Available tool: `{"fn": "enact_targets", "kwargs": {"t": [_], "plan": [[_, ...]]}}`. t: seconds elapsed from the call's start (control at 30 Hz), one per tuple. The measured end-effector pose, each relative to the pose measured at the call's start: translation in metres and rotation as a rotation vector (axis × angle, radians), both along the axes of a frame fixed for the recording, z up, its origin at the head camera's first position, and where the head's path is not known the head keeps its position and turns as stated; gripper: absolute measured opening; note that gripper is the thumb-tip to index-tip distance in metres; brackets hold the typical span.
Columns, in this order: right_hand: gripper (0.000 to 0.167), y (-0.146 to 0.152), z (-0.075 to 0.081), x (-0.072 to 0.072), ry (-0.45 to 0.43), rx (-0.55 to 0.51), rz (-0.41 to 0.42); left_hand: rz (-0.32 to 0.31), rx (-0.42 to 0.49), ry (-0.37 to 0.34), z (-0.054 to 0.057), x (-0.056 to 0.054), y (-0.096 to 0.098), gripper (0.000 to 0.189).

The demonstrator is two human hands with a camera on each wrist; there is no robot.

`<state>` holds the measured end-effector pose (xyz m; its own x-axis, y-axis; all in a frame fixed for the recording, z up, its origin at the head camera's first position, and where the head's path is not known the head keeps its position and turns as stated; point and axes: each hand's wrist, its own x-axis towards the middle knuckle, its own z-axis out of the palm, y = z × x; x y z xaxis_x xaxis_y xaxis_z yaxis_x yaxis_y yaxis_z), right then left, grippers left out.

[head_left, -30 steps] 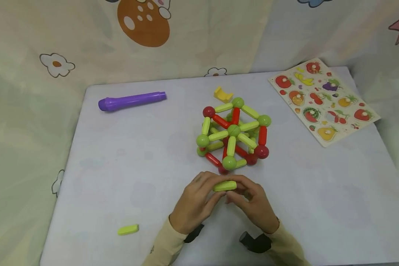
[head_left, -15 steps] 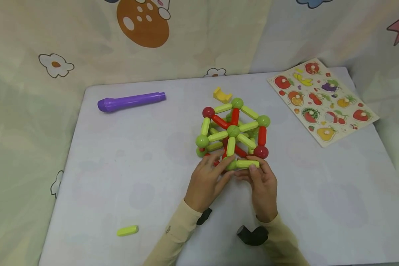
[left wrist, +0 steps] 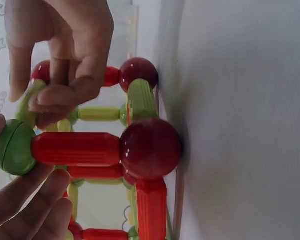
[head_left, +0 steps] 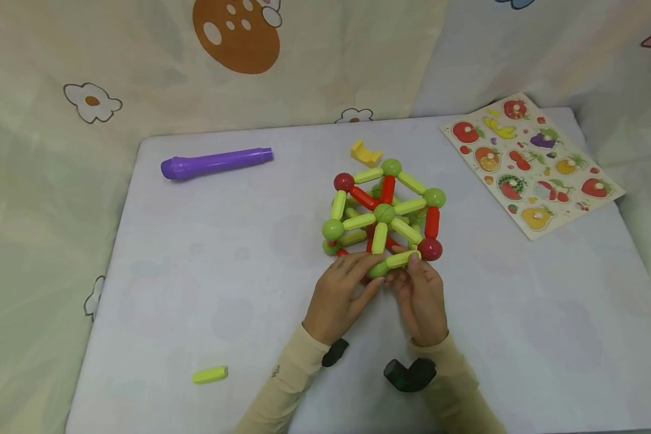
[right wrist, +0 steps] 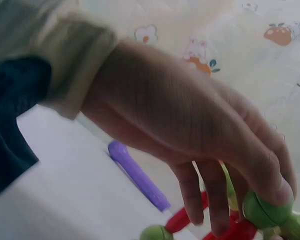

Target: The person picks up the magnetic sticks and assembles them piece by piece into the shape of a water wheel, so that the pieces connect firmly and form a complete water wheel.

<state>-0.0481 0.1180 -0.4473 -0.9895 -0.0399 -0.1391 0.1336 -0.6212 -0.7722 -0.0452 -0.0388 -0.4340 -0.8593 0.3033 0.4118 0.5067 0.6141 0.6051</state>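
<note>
A ball-and-stick toy frame (head_left: 384, 214) of red and green balls with red and yellow-green sticks stands mid-table in the head view. At its near corner, my left hand (head_left: 336, 295) holds a green ball (head_left: 378, 269) between thumb and fingers; the left wrist view shows a red stick (left wrist: 80, 148) running from that ball to a dark red ball (left wrist: 150, 148). My right hand (head_left: 420, 301) pinches a yellow-green stick (head_left: 401, 260). One end of this stick meets the green ball; its other end is near a red ball (head_left: 430, 249), and fingers partly cover it.
A loose yellow-green stick (head_left: 210, 375) lies at the front left. Behind the frame is a yellow curved piece (head_left: 366, 154). A purple toy microphone (head_left: 217, 163) lies at the back left, and a fruit puzzle board (head_left: 534, 163) at the back right of the white table (head_left: 195, 265).
Both hands have moved forward from in front of the frame to its near corner. The stick came along, meeting the green ball, and its free end has swung toward the red ball.
</note>
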Motion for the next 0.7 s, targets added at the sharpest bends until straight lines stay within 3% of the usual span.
{"fn": "enact_targets", "kwargs": {"t": [0.27, 0.43, 0.53, 0.6, 0.7], "plan": [[0.04, 0.017, 0.0, 0.003, -0.019, 0.065, 0.117, 0.024, -0.038, 0.015, 0.003, 0.001, 0.003, 0.038], [0.037, 0.024, -0.008, 0.005, 0.004, 0.155, 0.157, 0.012, -0.093, 0.008, 0.006, 0.005, -0.007, 0.047], [0.032, 0.024, -0.014, 0.009, 0.004, 0.282, 0.236, 0.042, -0.141, -0.05, 0.012, 0.015, -0.035, 0.05], [0.028, 0.023, -0.017, 0.011, 0.017, 0.419, 0.311, 0.101, -0.188, -0.108, 0.015, 0.028, -0.065, 0.05], [0.026, 0.02, -0.021, 0.011, 0.075, 0.615, 0.392, 0.263, -0.297, -0.281, 0.022, 0.06, -0.119, 0.051]]}}
